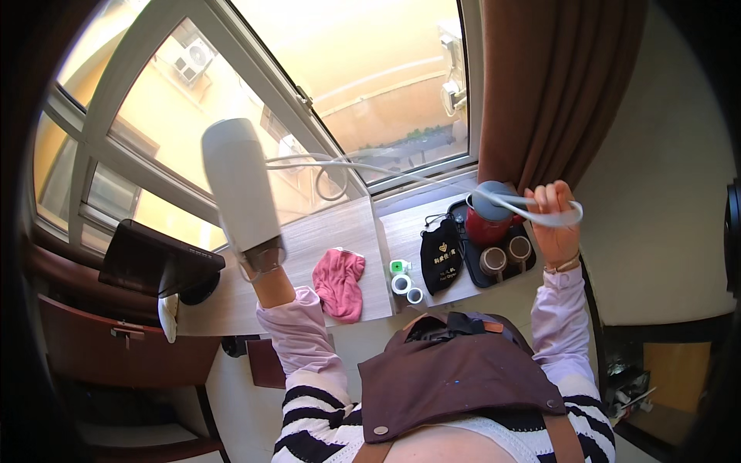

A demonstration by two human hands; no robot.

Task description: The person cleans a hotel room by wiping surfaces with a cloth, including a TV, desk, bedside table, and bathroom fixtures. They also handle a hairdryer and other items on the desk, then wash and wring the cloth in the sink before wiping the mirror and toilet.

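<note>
A white handheld appliance with a clear, dark-tinted end (238,179), possibly a garment steamer, is raised in front of the window. My left hand (250,272) grips it from behind, so the fingers are mostly hidden. From the appliance a white power cord (376,169) runs across to the right, with a loose loop near the window frame. My right hand (553,211) is closed around a bundled part of that cord, above the tray. Just left of the right hand stands a red kettle (487,228) with a grey-blue lid.
A black tray (480,275) carries the kettle and two cups (506,254). Beside it lie a black drawstring pouch (440,254) and several small white containers (401,283). A pink cloth (340,285) rests on the desk (295,237). Left is a monitor (159,260); right hangs a brown curtain (550,87).
</note>
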